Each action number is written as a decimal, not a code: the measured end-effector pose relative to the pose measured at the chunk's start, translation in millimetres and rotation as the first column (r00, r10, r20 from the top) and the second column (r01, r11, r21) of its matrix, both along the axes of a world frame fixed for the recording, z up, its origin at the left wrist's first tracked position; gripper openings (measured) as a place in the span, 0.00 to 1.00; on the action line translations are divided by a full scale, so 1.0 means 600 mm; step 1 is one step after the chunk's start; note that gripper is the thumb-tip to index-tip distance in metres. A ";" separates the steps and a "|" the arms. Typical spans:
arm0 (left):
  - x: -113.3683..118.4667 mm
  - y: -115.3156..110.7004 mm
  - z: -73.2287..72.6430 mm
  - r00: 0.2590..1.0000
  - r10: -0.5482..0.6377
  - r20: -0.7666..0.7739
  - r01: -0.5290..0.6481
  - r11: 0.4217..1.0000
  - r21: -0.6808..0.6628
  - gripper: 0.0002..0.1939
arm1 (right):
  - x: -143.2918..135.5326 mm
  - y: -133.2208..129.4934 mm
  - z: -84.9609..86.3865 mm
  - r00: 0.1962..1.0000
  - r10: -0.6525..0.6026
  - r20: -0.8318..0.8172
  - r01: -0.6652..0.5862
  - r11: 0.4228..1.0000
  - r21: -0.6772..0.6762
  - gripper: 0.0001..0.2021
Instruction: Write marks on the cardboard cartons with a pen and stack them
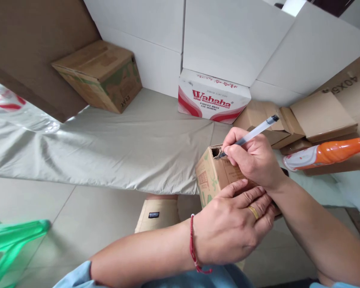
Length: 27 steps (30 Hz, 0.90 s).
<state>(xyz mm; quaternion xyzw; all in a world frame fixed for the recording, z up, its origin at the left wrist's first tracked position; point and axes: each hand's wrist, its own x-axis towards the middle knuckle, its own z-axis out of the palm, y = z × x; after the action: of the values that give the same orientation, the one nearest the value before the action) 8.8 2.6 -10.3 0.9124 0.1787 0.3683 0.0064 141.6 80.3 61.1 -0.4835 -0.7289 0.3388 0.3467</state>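
Box (217,176), at the counter's (138,148) near edge, seems steadied by the flat, unclenched left hand (234,224); right hand (253,158), grip pinched low round the pen (258,130), likely for control.

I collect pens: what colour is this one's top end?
The pen's top end is black; see head view.

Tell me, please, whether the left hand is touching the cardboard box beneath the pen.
Touching: the head view shows the left hand with fingers laid across the cardboard box.
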 end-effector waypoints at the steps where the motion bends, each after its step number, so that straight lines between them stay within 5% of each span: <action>1: 0.000 0.000 0.000 1.000 0.000 -0.002 0.000 1.000 -0.001 0.19 | 0.001 0.001 -0.001 1.000 -0.015 0.008 0.015 1.000 0.019 0.11; 7: 0.000 0.000 0.000 1.000 0.000 0.005 0.000 1.000 0.002 0.19 | 0.005 0.007 -0.005 0.990 -0.138 0.010 0.136 0.986 0.100 0.10; 27: -0.002 -0.001 0.001 1.000 -0.013 -0.016 0.013 1.000 -0.006 0.20 | -0.001 0.018 -0.001 1.000 0.017 0.007 -0.017 1.000 -0.011 0.08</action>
<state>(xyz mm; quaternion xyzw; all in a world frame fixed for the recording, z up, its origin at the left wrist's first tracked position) 7.8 1.9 -9.9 0.9165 0.1739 0.3602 0.0100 141.2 90.9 60.3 -0.4805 -0.7321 0.3441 0.3387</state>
